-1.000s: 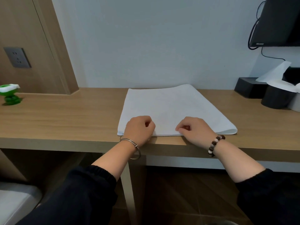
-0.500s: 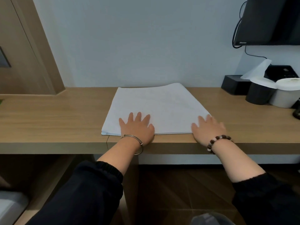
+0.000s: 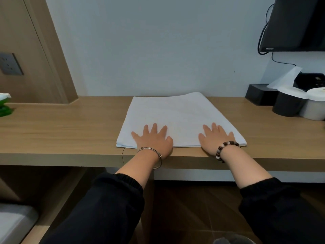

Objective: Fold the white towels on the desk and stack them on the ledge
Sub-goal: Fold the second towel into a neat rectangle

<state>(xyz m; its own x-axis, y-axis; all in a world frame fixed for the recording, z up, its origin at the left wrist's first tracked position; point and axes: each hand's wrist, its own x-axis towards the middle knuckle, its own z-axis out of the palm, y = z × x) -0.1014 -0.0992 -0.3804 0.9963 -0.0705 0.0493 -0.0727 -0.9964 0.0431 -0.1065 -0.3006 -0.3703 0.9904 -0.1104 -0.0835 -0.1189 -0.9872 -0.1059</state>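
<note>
Head view is showing both sets of fingers lying straight and spread, grasping nothing. The left hand (image 3: 154, 140) is pressing its fingers (image 3: 154, 128) flat on the near left part of the white towel (image 3: 175, 117), with its heel sitting over the towel's near edge. The right hand (image 3: 215, 138) is pressing flat on the near right part, its little finger lying close to the towel's right edge. The towel is lying folded and flat on the desk (image 3: 61, 131). Its near edge is running just inside the desk's front edge, and its far edge is reaching the wall (image 3: 158, 50) or stopping just short of it. Bare wood is stretching out to the left of the towel as far as a green toy (image 3: 4, 110) at the frame's edge. To the right, a shorter strip of wood is lying open before a black cup (image 3: 286, 106), a white cup (image 3: 313, 110) and a black box (image 3: 258, 95), all standing near the wall. A dark screen (image 3: 295, 23) is hanging above them.
</note>
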